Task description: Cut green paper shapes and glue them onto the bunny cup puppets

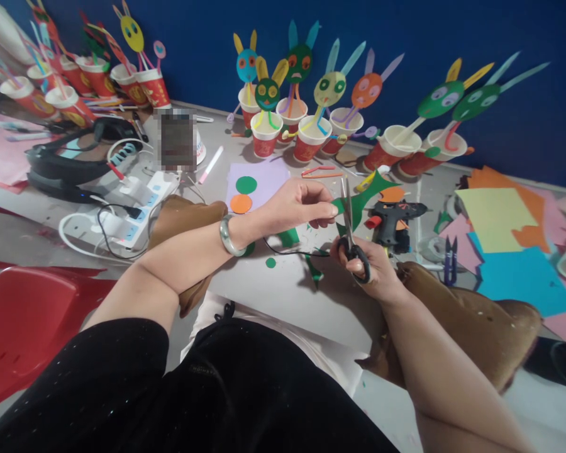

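Note:
My left hand (306,202) pinches the left end of a piece of green paper (361,200) with a curved, cut-out edge. In my right hand (370,270) is a pair of scissors (349,234) with black handles, fingers through the loops. The blades point up and overlap the green paper near my left fingertips. On the table below lie green scraps (315,270) and a small green circle (270,263). Farther left, a green disc (246,184) and an orange disc (241,204) rest on a lilac sheet (278,173).
A black glue gun (396,220) lies right of the paper. Red paper cups (265,135) with paper rabbit figures line the blue wall. Coloured sheets (523,277) and thread snips (450,259) are at right. A power strip (146,211) with cables and brown cushions (466,321) flank my arms.

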Available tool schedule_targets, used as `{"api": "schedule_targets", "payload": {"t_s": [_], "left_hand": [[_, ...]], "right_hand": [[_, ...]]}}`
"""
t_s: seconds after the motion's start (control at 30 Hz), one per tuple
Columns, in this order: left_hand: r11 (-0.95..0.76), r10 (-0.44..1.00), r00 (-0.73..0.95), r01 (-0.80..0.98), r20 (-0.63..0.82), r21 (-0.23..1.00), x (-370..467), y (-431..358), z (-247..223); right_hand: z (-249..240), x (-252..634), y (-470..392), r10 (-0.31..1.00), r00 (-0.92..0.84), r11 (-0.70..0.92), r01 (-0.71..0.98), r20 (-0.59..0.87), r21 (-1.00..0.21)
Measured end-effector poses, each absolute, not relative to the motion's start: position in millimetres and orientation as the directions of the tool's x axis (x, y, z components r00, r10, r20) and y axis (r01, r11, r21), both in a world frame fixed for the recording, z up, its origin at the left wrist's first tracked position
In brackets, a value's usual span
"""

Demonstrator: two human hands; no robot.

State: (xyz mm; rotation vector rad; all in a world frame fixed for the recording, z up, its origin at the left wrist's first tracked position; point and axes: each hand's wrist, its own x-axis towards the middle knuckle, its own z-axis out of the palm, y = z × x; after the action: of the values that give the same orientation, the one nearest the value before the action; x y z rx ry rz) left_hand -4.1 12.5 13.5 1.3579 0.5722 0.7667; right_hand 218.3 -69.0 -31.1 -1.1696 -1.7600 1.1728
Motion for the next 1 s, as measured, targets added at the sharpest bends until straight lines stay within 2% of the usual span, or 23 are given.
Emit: {"api": "schedule_targets", "payload": {"t_s": [0.33,1.0], "left_hand": [[0.027,0.762,0.638,-0.203,0.111,0.979,-3.6,13.0,10.8],[0.036,0.729,0.676,-0.197,0.109,0.980,-5.5,14.0,11.7]], "right_hand": [[-31.5,217.8,-69.2,0.934,-0.347,0.184,0.284,0.078,-0.941],[-33.0,219.9,-68.6,0.925,-0.368,0.214,0.305,0.092,-0.928]]}}
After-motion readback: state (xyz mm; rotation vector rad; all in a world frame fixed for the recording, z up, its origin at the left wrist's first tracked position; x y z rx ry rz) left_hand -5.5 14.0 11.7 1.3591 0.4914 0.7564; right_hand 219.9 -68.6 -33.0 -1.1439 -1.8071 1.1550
